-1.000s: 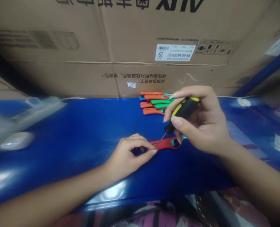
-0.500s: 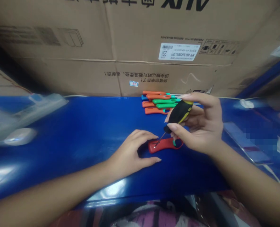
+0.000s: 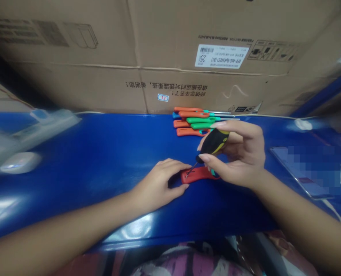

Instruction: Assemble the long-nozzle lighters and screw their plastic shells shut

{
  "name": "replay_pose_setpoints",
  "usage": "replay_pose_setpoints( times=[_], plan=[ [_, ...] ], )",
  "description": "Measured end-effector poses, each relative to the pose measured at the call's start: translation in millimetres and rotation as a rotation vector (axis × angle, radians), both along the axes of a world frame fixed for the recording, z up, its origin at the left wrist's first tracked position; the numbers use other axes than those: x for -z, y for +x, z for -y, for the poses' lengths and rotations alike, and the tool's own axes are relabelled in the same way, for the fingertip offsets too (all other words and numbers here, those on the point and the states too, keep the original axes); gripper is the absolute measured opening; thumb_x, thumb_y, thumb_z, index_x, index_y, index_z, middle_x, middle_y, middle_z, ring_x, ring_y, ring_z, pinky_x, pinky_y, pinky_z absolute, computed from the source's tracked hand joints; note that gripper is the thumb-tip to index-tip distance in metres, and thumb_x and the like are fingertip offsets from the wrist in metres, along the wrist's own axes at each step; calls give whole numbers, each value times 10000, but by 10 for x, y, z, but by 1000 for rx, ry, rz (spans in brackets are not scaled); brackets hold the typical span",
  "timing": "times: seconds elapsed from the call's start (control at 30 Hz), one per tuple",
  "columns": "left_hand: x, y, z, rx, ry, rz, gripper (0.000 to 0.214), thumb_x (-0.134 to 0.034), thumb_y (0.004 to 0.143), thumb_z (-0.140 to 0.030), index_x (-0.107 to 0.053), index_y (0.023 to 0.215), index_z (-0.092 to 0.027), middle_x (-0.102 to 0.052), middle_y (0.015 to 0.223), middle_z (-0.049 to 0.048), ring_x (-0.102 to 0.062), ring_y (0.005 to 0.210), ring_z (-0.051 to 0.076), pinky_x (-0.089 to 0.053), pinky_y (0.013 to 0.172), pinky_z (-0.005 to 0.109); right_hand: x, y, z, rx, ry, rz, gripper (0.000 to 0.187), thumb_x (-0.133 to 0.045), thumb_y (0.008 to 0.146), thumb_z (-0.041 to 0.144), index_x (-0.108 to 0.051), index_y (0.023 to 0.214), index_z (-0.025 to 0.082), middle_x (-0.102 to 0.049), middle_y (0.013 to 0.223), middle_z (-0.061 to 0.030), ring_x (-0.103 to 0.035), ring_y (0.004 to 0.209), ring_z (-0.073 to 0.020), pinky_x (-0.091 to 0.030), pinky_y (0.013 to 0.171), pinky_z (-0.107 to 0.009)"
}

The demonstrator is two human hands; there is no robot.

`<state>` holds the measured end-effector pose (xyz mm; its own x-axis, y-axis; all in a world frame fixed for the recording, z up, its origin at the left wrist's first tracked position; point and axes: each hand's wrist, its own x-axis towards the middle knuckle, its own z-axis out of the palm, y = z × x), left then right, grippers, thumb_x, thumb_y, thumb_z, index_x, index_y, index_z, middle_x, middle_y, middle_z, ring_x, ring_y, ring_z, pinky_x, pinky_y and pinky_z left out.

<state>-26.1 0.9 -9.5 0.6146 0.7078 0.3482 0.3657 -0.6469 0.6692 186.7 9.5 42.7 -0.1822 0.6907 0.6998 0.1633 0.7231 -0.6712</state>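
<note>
My right hand (image 3: pixel 239 155) grips a black and yellow screwdriver (image 3: pixel 214 141), tilted so that its thin tip points down onto the left end of a red tool handle (image 3: pixel 197 174) lying on the blue table (image 3: pixel 101 153). My left hand (image 3: pixel 161 182) rests on the table at the left end of that red handle, with thumb and fingers curved round it and touching it. The right part of the red handle is hidden under my right hand.
A pile of several orange and green handled tools (image 3: pixel 196 120) lies at the back against a big cardboard box (image 3: pixel 158 57). A white device (image 3: pixel 23 132) sits at the left. A flat phone-like object (image 3: pixel 305 168) lies at the right.
My left hand opened from a pinch and closed again onto the red handle's end. The screwdriver sank lower and its tip stayed on the handle.
</note>
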Motion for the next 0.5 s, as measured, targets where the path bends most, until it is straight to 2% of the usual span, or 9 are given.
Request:
replay_pose_setpoints(
  times=[0.1,0.27,0.37,0.5],
  plan=[
    [10,-1,-4,1,11,3,367,-707,855,-220,-623,1212,-205,-720,1162,67,-654,1077,232,-508,950,400,10,1,5,14,36,10,642,-865,664,142,-569,1193,353,-712,1086,-18,-721,758,-194,-642,569,-340],
    [-2,5,-8,7,10,6,361,-704,856,-215,-628,1208,-192,-721,1167,74,-653,1078,233,-508,949,403,46,34,5,-21,157,126,673,-790,753,134,-501,1306,387,-681,1223,-32,-732,823,-196,-642,595,-326],
    [-12,8,-6,1,5,12,346,-705,850,-216,-641,1189,-198,-729,1142,73,-660,1053,236,-516,934,408,66,54,3,-43,155,151,729,-798,739,125,-489,1340,396,-670,1263,-38,-732,871,-217,-641,594,-329],
    [-22,8,-10,2,-14,24,346,-711,840,-206,-649,1181,-200,-736,1108,69,-663,1019,232,-520,928,411,83,58,-8,-74,104,111,751,-840,681,115,-546,1304,414,-718,1164,-18,-734,891,-255,-646,593,-362]
  ],
)
